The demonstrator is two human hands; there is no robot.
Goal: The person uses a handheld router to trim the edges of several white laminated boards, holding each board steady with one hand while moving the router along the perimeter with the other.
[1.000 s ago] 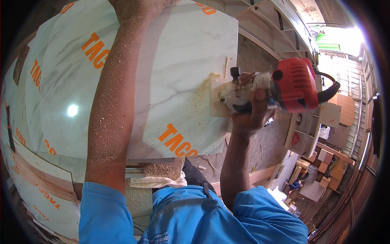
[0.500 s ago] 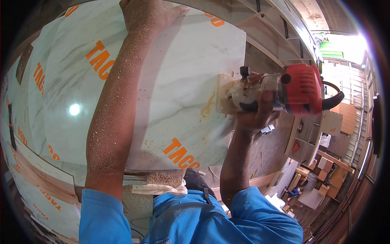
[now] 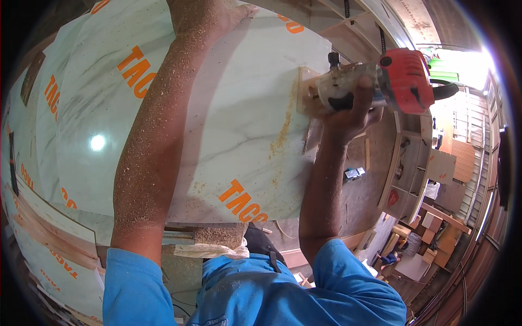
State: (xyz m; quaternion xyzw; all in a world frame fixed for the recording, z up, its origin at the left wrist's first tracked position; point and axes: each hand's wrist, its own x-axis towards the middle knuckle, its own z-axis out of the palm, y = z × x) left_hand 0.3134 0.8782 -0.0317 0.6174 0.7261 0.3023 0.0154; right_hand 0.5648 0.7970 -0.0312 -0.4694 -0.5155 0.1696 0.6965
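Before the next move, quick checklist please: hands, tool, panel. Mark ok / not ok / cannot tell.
1. Right hand gripping the red router: ok, wrapped around its body.
2. Left hand away from the router: ok, it is near the far edge of the marble-patterned panel.
3. Left hand's hold on the panel: cannot tell, most of its fingers are out of frame.
4. Router base at the panel's right edge: ok; fully flat on it: cannot tell.
5. Panel free of sawdust: not ok, a streak lies beside the base.
6. Router bit condition: cannot tell, hidden.
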